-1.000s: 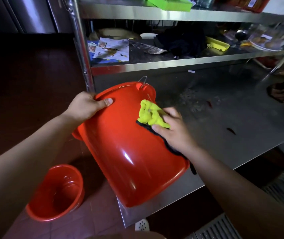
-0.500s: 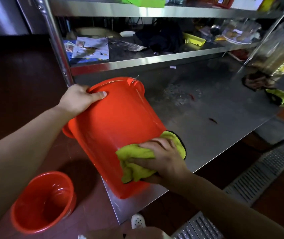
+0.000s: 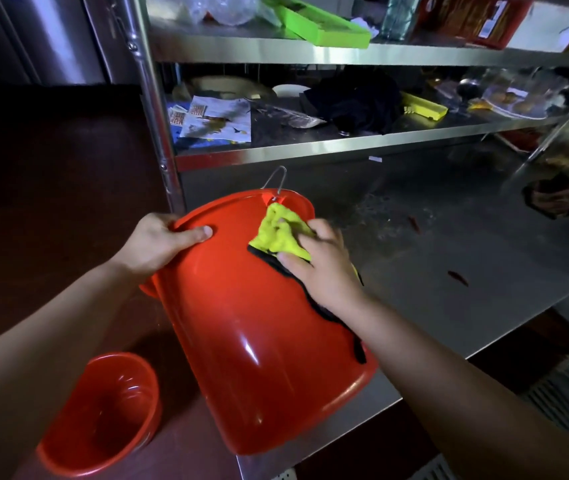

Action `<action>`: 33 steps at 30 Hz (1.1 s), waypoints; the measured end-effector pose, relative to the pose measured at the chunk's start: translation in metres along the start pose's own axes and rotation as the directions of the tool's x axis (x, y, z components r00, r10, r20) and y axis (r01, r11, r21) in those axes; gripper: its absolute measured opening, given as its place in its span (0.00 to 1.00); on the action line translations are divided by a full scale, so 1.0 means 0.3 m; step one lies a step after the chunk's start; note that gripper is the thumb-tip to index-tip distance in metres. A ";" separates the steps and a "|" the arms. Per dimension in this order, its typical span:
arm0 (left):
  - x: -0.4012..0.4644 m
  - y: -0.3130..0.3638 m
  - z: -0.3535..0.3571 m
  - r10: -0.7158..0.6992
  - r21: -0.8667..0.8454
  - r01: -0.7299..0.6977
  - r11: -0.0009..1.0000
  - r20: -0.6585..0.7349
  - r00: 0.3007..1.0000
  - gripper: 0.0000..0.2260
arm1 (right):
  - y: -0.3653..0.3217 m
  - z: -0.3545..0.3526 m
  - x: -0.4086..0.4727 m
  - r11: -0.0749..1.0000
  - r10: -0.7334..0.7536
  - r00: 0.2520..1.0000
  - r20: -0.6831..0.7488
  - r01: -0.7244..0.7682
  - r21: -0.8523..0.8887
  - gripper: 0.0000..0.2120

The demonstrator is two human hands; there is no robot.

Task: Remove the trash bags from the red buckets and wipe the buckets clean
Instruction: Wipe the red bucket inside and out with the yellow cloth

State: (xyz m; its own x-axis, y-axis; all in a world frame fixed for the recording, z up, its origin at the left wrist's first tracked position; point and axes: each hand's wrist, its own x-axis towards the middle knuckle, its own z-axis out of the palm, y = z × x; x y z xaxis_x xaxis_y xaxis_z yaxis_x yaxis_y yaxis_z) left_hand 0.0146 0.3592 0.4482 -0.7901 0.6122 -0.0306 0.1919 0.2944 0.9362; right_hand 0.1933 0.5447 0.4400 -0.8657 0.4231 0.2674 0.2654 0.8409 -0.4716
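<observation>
A large red bucket (image 3: pixel 255 327) lies tipped on its side at the corner of the steel table (image 3: pixel 449 271), its bottom toward me and its rim toward the shelves. My left hand (image 3: pixel 158 242) grips the rim at the upper left, thumb on the outer wall. My right hand (image 3: pixel 321 265) presses a yellow cloth with a black edge (image 3: pixel 281 233) against the outer wall near the rim. A smaller red bucket (image 3: pixel 103 414) stands upright on the floor at the lower left, with no bag inside.
Steel shelves (image 3: pixel 310 150) behind the table hold papers, a dark cloth, a green tray and food dishes. A shelf post (image 3: pixel 158 133) rises just left of the bucket. A dark rag (image 3: pixel 560 199) lies at the table's right. A floor drain grate (image 3: pixel 567 386) is at lower right.
My right hand has swept the cloth from the bucket's lower wall near its base up to the wall near the rim. My left hand keeps its grip on the rim.
</observation>
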 end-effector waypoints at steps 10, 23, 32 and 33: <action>0.044 0.014 0.040 -0.017 0.015 0.017 1.000 -0.058 0.998 0.17 | 0.121 -0.014 0.163 0.928 0.216 0.975 0.047 -0.220 0.301 0.16; -0.016 0.116 0.042 0.119 0.301 -0.100 0.948 -0.044 0.992 0.29 | 0.242 -0.103 -0.255 0.814 0.487 0.859 0.157 -0.512 0.275 0.14; -0.065 0.315 0.100 0.794 0.766 -0.613 0.192 0.246 0.556 0.27 | 0.135 -0.350 -0.227 0.868 0.440 0.804 -0.400 -0.265 0.420 0.04; -0.071 0.302 0.114 0.811 0.760 -0.638 0.127 0.291 0.508 0.26 | 0.119 -0.378 -0.222 0.871 0.431 0.786 -0.443 -0.234 0.432 0.03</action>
State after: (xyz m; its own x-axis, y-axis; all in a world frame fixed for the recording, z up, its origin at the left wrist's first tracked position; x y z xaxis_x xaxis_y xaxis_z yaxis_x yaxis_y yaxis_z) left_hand 0.0688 0.3979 0.5216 -0.0763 0.7633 0.6416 0.9705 0.2044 -0.1278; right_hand 0.3086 0.5847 0.5006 -0.3780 0.8445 0.3794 0.2505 0.4878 -0.8362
